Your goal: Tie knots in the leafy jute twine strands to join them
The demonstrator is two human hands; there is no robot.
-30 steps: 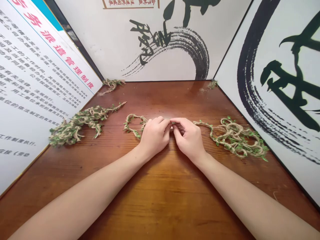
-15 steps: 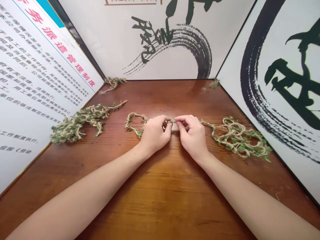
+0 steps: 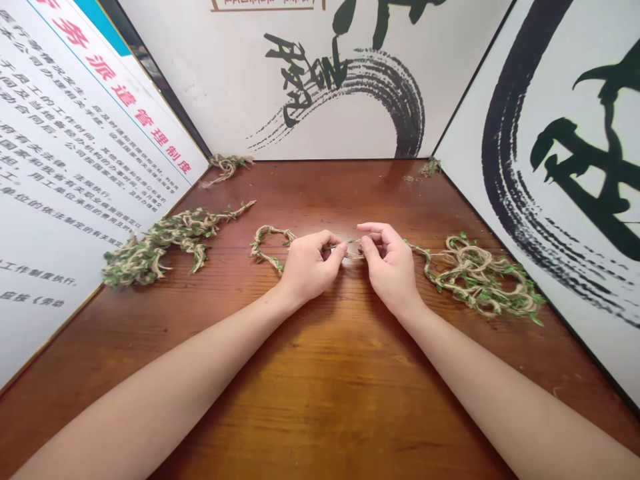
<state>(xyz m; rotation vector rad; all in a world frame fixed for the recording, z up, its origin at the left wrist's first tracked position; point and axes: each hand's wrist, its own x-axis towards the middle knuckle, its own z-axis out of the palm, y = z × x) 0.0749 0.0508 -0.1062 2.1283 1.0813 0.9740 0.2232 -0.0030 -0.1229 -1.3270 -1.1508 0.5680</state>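
Leafy jute twine (image 3: 355,255), brown cord with small green leaves, spans the short gap between my two hands. My left hand (image 3: 311,263) pinches it between thumb and fingers. On the other side my right hand (image 3: 391,267) has its thumb against the twine, the forefinger lifted and stretched out, the other fingers curled behind and partly hidden. A twine loop (image 3: 270,248) lies on the table left of my left hand. From my right hand the cord runs to a loose coil (image 3: 483,277) of the same leafy twine.
A bundle of leafy twine (image 3: 165,243) rests on the wooden table (image 3: 320,400) at the left. Smaller scraps (image 3: 227,168) lie in the back left corner, with leaf bits (image 3: 430,167) at the back right. Panels with writing (image 3: 320,127) wall in the table on three sides.
My right hand has moved slightly right and opened its forefinger away from the thumb, widening the gap between the hands. The left hand stays in nearly the same place.
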